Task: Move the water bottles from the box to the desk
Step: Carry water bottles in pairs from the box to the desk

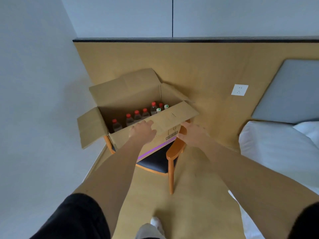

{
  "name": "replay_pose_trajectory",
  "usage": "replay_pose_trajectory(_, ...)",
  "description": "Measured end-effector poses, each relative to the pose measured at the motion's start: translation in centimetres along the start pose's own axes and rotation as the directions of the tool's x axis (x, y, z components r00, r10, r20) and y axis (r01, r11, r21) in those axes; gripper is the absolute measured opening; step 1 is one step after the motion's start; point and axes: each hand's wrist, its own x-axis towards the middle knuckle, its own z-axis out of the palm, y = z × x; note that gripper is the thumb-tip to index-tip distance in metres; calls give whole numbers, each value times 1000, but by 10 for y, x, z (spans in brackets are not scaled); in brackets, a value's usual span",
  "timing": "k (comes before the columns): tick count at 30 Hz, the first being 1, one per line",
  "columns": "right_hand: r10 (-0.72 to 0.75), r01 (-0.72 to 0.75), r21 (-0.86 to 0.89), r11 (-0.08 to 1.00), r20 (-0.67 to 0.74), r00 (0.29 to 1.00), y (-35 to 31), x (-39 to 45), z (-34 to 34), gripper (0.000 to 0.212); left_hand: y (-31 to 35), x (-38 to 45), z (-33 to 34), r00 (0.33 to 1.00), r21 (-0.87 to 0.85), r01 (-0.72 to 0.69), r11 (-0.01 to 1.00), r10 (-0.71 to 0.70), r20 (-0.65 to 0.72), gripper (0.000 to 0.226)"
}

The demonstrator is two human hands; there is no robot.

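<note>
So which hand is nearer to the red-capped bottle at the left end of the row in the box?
Left. The left hand rests on the box's near flap, just right of that red-capped bottle. The right hand is farther right, past the box corner by the chair arm.

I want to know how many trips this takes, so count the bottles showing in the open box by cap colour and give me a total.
Red-capped bottles: 6
White-and-green-capped bottles: 2
Total visible in the cardboard box: 8
The near flap may hide more.
</note>
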Motion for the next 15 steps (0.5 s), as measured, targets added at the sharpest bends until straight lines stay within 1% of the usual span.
replay_pose_trajectory(3, 50, -48, 44, 998, -35, 998, 22, 31, -20, 50, 20, 51, -8, 998, -3, -49, 999, 49, -32, 49)
replay_pose_trajectory(6, 128, -124, 75, 989, -43, 991, 49, 61, -34, 53, 39, 104, -8, 994, -34, -99, 994, 98, -42, 44)
replay_pose_trajectory(9, 201, -194, 105, 975, -58, 978, 73, 96, -49, 57, 59, 161, -11, 989, -45, -143, 989, 142, -35, 43)
replay_pose_trajectory(12, 249, -240, 99, 966, -89, 964, 92, 139, -62, 56, 77, 222, -14, 980, -37, -200, 979, 199, -25, 44)
replay_pose_trajectory(15, 322, -311, 117, 943, -85, 943, 108, 180, -74, 56, 95, 280, -11, 963, -27, -269, 963, 269, 13, 44)
